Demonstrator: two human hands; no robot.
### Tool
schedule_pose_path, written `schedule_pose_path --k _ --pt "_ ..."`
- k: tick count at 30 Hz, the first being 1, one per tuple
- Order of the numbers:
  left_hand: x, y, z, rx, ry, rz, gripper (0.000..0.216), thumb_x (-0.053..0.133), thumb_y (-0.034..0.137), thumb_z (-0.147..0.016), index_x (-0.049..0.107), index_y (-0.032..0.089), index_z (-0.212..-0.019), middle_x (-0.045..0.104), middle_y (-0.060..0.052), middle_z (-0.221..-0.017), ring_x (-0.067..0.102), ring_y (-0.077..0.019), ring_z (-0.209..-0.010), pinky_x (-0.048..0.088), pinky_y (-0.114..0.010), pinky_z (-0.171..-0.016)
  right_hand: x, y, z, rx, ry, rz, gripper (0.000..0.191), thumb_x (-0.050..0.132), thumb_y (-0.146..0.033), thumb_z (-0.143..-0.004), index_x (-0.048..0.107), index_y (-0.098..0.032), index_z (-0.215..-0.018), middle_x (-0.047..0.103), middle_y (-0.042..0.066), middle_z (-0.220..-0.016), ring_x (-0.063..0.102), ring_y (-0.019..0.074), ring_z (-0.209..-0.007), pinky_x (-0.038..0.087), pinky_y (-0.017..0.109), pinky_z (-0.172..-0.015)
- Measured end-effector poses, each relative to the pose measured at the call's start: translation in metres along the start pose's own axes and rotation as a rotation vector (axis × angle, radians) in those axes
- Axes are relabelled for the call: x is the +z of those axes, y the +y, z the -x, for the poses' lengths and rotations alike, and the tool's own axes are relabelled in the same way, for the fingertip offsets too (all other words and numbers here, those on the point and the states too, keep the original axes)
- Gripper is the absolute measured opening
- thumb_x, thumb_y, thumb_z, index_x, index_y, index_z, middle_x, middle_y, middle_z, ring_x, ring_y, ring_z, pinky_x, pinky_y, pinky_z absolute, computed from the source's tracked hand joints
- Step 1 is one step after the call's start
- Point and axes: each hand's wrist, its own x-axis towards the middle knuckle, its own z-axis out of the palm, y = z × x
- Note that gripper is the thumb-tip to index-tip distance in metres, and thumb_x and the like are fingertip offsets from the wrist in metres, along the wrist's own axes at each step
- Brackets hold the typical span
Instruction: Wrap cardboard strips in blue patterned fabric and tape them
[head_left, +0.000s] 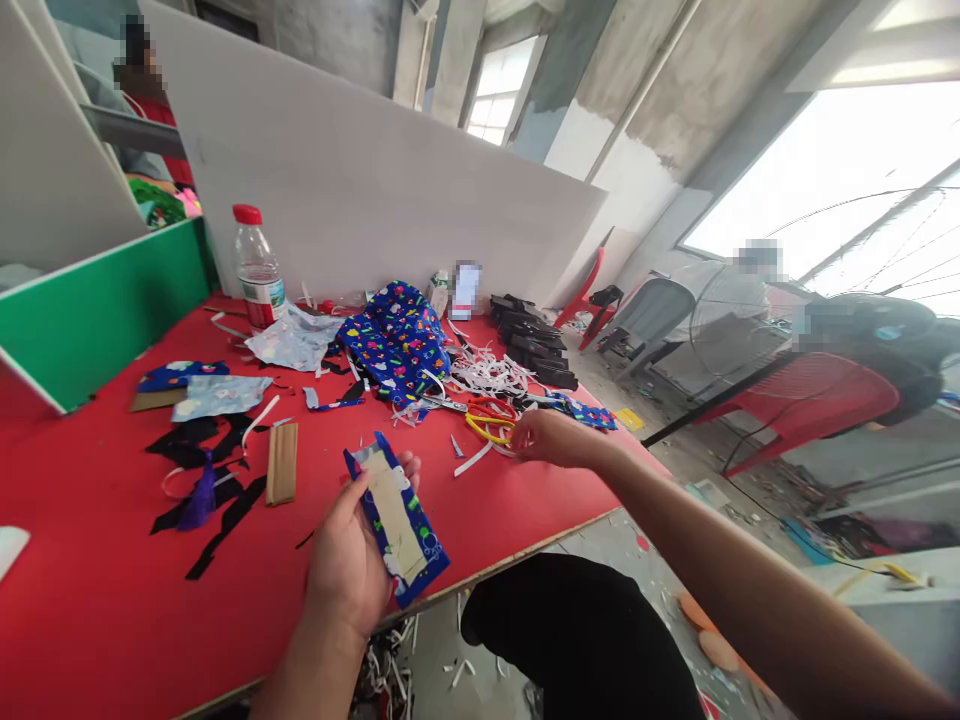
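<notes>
My left hand is closed around a flat, tan board with dark blue cartoon-print fabric along its edges, thumb on top. The board is tilted above the front edge of the red table. Over on the right, my right hand has its fingers curled at the yellow and red handles of a pair of scissors lying on the table. Part of the handles is hidden by the fingers. Beyond the scissors lies a crumpled piece of blue cartoon-print fabric, with a pile of thin white strips beside it.
A red-capped bottle and a phone stand near the white partition. Black pieces are stacked at the right. Brown boards, black scraps and a purple tassel lie leftward. Other people sit at the right.
</notes>
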Motion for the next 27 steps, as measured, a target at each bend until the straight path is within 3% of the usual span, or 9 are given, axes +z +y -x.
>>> schedule_pose_path --k 3,5,8,11,15,18,21,24,27 --pt "-0.001 -0.008 0.0 0.026 -0.083 -0.043 0.03 0.055 0.011 -0.099 0.072 0.008 -0.123 0.083 -0.016 -0.108 0.082 -0.0243 -0.097 0.066 -0.033 -0.087 0.023 -0.002 0.01 -0.026 0.144 -0.086 0.038 0.069 -0.038 -0.102 0.065 -0.018 -0.133 0.067 0.011 -0.135 0.069 0.0258 -0.114 0.061 0.048 -0.095" --pt "-0.002 -0.011 -0.001 0.02 -0.104 -0.079 0.03 0.058 0.011 -0.098 0.071 0.008 -0.125 0.084 -0.017 -0.106 0.082 -0.0237 -0.093 0.066 -0.033 -0.084 0.023 -0.002 0.016 -0.054 0.24 -0.155 0.03 0.067 -0.039 -0.103 0.069 -0.017 -0.123 0.071 0.01 -0.124 0.07 0.0247 -0.108 0.06 0.046 -0.094" --pt "-0.002 -0.014 -0.002 0.001 -0.114 -0.119 0.03 0.06 0.011 -0.097 0.068 0.009 -0.126 0.084 -0.016 -0.099 0.083 -0.024 -0.084 0.066 -0.034 -0.077 0.002 -0.001 0.027 -0.101 0.369 -0.276 0.034 0.053 -0.046 -0.107 0.072 -0.017 -0.112 0.073 0.006 -0.093 0.069 0.0199 -0.085 0.057 0.036 -0.078" --pt "-0.001 -0.015 -0.003 -0.014 -0.132 -0.143 0.032 0.058 0.011 -0.098 0.066 0.009 -0.128 0.084 -0.017 -0.098 0.083 -0.0254 -0.083 0.066 -0.035 -0.075 -0.025 -0.007 0.038 -0.148 0.44 -0.376 0.047 0.054 -0.056 -0.103 0.074 -0.018 -0.122 0.065 -0.001 -0.072 0.057 0.015 -0.062 0.047 0.029 -0.06" --pt "0.0 -0.014 -0.002 -0.032 -0.121 -0.148 0.03 0.058 0.014 -0.097 0.068 0.009 -0.124 0.083 -0.017 -0.099 0.082 -0.0258 -0.082 0.065 -0.036 -0.074 -0.039 -0.032 0.049 -0.219 0.529 -0.48 0.044 0.074 -0.052 -0.09 0.081 -0.018 -0.117 0.071 0.001 -0.078 0.061 0.015 -0.065 0.047 0.028 -0.059" --pt "-0.001 -0.012 0.002 0.006 -0.189 -0.157 0.03 0.07 0.018 -0.091 0.069 0.012 -0.121 0.083 -0.015 -0.105 0.081 -0.0244 -0.084 0.064 -0.032 -0.072 -0.025 -0.059 0.05 -0.315 0.564 -0.592 0.039 0.065 -0.049 -0.098 0.082 -0.022 -0.121 0.079 0.007 -0.095 0.072 0.0194 -0.082 0.058 0.033 -0.074" --pt "-0.005 -0.012 0.006 0.069 -0.293 -0.209 0.046 0.089 0.024 -0.077 0.071 0.016 -0.119 0.081 -0.012 -0.115 0.08 -0.0226 -0.086 0.062 -0.028 -0.07 0.0 -0.083 0.046 -0.416 0.525 -0.748 0.042 0.063 -0.049 -0.1 0.076 -0.027 -0.133 0.082 0.007 -0.102 0.077 0.0223 -0.094 0.063 0.038 -0.084" --pt "-0.009 -0.014 0.005 0.12 -0.307 -0.244 0.06 0.099 0.025 -0.064 0.071 0.018 -0.115 0.082 -0.009 -0.11 0.078 -0.021 -0.084 0.063 -0.029 -0.073 0.025 -0.096 0.037 -0.501 0.454 -0.977 0.044 0.072 -0.047 -0.097 0.073 -0.032 -0.138 0.083 0.004 -0.102 0.077 0.0212 -0.091 0.066 0.039 -0.083" --pt "-0.013 -0.019 -0.001 0.161 -0.25 -0.26 0.058 0.101 0.023 -0.06 0.07 0.018 -0.108 0.082 -0.005 -0.093 0.077 -0.0197 -0.079 0.063 -0.03 -0.075 0.043 -0.101 0.03 -0.503 0.459 -1.091 0.035 0.072 -0.045 -0.098 0.077 -0.034 -0.131 0.082 0.004 -0.1 0.074 0.0186 -0.084 0.064 0.035 -0.076"
